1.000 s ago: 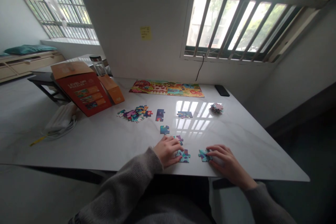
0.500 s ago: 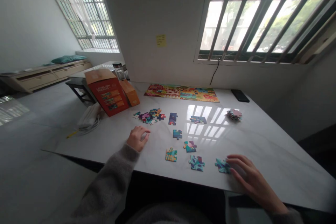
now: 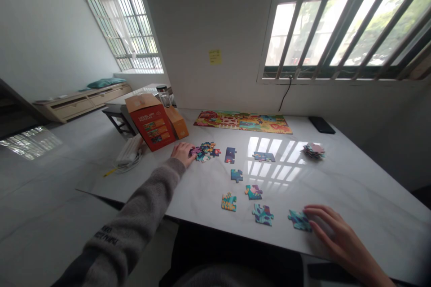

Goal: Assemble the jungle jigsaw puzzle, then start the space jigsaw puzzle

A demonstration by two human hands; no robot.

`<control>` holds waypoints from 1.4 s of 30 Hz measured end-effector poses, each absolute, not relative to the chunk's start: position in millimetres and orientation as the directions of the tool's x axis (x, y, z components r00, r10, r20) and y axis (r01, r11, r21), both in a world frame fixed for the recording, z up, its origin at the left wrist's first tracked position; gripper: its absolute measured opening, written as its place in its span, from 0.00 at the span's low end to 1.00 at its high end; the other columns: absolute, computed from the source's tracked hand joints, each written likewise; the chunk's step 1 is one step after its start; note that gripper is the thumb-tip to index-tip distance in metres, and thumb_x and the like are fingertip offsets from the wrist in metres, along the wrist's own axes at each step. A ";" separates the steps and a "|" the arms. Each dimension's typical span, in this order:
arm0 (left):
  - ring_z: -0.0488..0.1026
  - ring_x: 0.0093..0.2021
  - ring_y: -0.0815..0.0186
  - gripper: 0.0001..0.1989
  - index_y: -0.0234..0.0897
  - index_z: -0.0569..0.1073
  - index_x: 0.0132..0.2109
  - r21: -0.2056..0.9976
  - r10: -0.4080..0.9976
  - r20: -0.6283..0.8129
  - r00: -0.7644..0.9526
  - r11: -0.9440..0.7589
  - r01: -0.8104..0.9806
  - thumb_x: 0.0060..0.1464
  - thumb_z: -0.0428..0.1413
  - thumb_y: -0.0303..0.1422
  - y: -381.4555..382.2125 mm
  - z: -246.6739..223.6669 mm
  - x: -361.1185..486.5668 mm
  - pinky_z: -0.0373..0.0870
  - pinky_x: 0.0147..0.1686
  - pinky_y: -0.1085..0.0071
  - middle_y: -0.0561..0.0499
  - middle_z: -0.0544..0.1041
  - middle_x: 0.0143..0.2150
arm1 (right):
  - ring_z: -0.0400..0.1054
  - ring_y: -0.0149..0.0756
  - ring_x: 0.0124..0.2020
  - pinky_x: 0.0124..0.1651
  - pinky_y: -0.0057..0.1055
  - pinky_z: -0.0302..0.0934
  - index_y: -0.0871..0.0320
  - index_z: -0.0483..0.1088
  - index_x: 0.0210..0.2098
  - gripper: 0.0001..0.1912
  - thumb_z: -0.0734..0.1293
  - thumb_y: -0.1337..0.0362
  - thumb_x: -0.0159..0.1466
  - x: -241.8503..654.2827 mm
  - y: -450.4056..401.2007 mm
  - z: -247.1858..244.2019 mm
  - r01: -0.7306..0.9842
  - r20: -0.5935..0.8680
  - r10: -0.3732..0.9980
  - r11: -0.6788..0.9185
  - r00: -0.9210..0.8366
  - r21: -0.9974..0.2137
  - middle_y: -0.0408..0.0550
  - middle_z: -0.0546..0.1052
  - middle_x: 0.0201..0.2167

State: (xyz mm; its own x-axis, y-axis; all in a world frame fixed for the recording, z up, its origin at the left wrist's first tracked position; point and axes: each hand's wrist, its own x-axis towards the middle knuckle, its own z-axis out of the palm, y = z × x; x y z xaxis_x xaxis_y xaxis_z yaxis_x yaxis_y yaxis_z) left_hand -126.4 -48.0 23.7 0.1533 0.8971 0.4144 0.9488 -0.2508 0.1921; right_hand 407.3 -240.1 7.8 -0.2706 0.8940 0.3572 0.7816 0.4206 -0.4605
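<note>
My left hand (image 3: 183, 152) reaches to the left edge of a heap of colourful jigsaw pieces (image 3: 206, 150), fingers bent a little apart at the nearest pieces; nothing shows in its grasp. My right hand (image 3: 332, 228) rests near the table's front edge, thumb and fingers spread, their tips at the right side of a teal jigsaw piece (image 3: 299, 220) lying flat. Left of that piece lie a teal leafy piece (image 3: 263, 214), a pink-and-green piece (image 3: 253, 192) and an orange-and-teal piece (image 3: 229, 202). Farther back are a small blue piece (image 3: 236, 175), a dark blue piece (image 3: 230, 155) and joined blue pieces (image 3: 264, 156).
A finished animal puzzle strip (image 3: 242, 122) lies along the wall. An open red puzzle box (image 3: 153, 128) stands at the left, beside a white power strip with cable (image 3: 129, 150). On the right are a stack of pieces (image 3: 314, 150) and a black phone (image 3: 322, 125).
My left hand has moved forward from the bare tabletop to the heap of pieces. My right hand stays beside the teal piece. The view has shifted slightly left.
</note>
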 end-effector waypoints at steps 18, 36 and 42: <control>0.75 0.49 0.53 0.10 0.40 0.75 0.41 0.295 0.775 0.490 0.398 -0.578 0.761 0.49 0.59 0.30 -73.7 40.2 -58.8 0.67 0.53 0.58 0.45 0.79 0.48 | 0.74 0.45 0.48 0.48 0.37 0.71 0.51 0.74 0.47 0.13 0.62 0.55 0.69 382.1 -225.7 32.1 0.707 0.435 0.888 0.404 -0.151 -0.580 0.52 0.76 0.47; 0.77 0.42 0.66 0.21 0.36 0.69 0.51 0.933 0.826 0.348 0.442 -0.350 -0.080 0.49 0.61 0.22 -113.4 19.8 47.8 0.75 0.41 0.70 0.42 0.76 0.53 | 0.65 0.28 0.23 0.23 0.26 0.64 0.50 0.57 0.61 0.30 0.70 0.53 0.64 251.6 -123.4 36.4 0.023 0.129 0.859 0.162 -0.496 -0.987 0.37 0.69 0.28; 0.77 0.34 0.67 0.11 0.32 0.73 0.42 0.974 0.915 0.226 0.333 -0.217 -0.065 0.56 0.61 0.36 -105.2 16.6 45.9 0.77 0.38 0.68 0.49 0.77 0.35 | 0.63 0.27 0.21 0.22 0.26 0.62 0.49 0.61 0.58 0.24 0.68 0.52 0.66 249.2 -125.8 24.0 0.044 0.141 0.887 0.178 -0.441 -0.983 0.36 0.67 0.27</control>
State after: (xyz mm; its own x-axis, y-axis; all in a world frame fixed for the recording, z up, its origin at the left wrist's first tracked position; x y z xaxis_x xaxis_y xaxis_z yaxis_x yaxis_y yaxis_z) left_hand 45.9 -105.2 16.6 0.3329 0.9154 0.2264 -0.0645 -0.2174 0.9740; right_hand 249.2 -125.8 24.0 -0.4406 0.8866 0.1409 0.0439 0.1781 -0.9830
